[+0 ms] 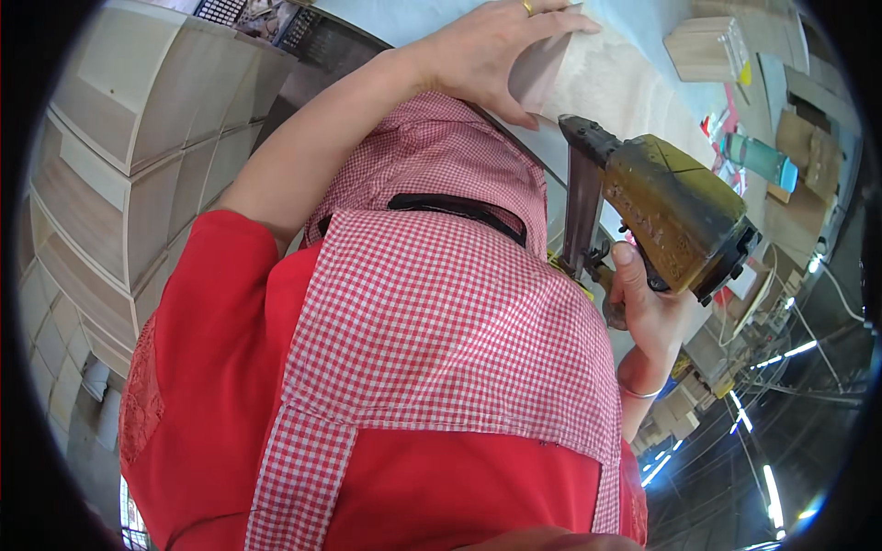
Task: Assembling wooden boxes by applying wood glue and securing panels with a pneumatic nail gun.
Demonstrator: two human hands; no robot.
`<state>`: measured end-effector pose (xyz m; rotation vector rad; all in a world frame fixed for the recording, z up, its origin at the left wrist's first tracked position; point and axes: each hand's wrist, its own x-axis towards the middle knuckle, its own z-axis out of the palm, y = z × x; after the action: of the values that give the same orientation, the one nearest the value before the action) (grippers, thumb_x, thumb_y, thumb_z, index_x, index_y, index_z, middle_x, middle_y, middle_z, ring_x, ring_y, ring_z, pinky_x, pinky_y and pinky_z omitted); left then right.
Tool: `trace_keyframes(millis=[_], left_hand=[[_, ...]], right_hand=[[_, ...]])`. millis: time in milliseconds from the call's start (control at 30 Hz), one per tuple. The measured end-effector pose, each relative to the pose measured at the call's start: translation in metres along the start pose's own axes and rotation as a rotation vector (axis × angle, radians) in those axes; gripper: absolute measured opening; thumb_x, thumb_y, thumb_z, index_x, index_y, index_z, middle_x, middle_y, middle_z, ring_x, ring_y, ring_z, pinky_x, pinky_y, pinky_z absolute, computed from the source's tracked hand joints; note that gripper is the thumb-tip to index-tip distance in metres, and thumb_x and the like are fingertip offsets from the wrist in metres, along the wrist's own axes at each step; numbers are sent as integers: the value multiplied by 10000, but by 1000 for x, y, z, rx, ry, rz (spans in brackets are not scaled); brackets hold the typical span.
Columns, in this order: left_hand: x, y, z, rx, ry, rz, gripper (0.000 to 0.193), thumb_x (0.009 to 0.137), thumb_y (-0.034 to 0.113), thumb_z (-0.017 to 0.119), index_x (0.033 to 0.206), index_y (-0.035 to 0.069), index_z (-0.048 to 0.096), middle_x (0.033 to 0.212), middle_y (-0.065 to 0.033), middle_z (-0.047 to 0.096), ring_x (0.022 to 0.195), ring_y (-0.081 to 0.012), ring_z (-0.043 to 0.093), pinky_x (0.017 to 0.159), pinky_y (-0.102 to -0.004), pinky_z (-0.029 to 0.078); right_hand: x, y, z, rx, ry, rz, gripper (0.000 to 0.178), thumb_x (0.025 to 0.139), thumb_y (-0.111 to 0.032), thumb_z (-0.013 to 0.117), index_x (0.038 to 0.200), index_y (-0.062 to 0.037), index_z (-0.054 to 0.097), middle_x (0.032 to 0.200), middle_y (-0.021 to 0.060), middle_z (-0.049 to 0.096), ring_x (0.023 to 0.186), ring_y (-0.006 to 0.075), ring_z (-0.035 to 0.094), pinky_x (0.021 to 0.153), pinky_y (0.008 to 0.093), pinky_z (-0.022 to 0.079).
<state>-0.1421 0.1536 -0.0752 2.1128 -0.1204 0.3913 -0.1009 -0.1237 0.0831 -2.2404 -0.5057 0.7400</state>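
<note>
My left hand (501, 55) reaches across to the top of the view and grips the end of a pale wooden piece (617, 84), with the thumb and fingers spread on either side of it. My right hand (652, 308) is wrapped round the handle of a worn yellow and black nail gun (680, 207). Its narrow black nose points up and left, close to the near edge of the wooden piece; whether the two touch I cannot tell. The wooden piece rests on a pale worktop (643, 20). The gun's body hides part of the right palm.
Stacked pale wooden boxes (138, 174) rise on the left. Beyond the wooden piece stand a small wooden block-like box (706, 50) and a teal-capped bottle (759, 162). Cardboard pieces (813, 151) lie at the right. Dark plastic crates (299, 28) sit at the upper left.
</note>
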Motion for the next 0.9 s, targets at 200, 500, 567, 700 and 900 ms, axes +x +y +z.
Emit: trace_keyframes(millis=[200,500,567,700,900], left_hand=[[-4,0,-1,-4,67,20,1098,541,373,888,1442,89,327,1424,-296,363,1262,-448,432,1058,-467,373],[-7,6,2,193,119,48,1080,554,417,874,1431,88,336,1388,-296,395,1220,-446,461,1019,-468,393],[-9,12,5,529,175,56,1019,558,426,869,1379,42,401,1330,-286,467,1190,-424,496,995,-466,407],[-13,-14,22,2,227,57,1002,528,266,895,1415,153,441,1425,-176,453,1257,-369,473,1062,-461,381],[-12,-23,31,-18,252,56,1297,473,265,905,1553,173,192,1466,-168,398,1286,-370,440,1093,-462,348]], right_hand=[[1,-4,11,-103,49,-131,357,868,-179,768,1126,18,621,809,47,635,500,78,514,425,222,389],[-4,-8,16,-186,82,-115,334,875,-162,760,1125,15,629,794,42,635,489,73,505,416,221,381],[-2,-11,11,-221,72,-131,333,875,-163,761,1125,13,629,792,42,636,489,72,504,416,221,379],[4,-22,7,-290,11,-123,335,876,-166,760,1128,11,628,761,35,631,483,66,498,415,213,367],[37,-47,2,-196,28,-87,318,881,-186,759,1097,14,639,710,16,616,473,56,489,417,206,356]])
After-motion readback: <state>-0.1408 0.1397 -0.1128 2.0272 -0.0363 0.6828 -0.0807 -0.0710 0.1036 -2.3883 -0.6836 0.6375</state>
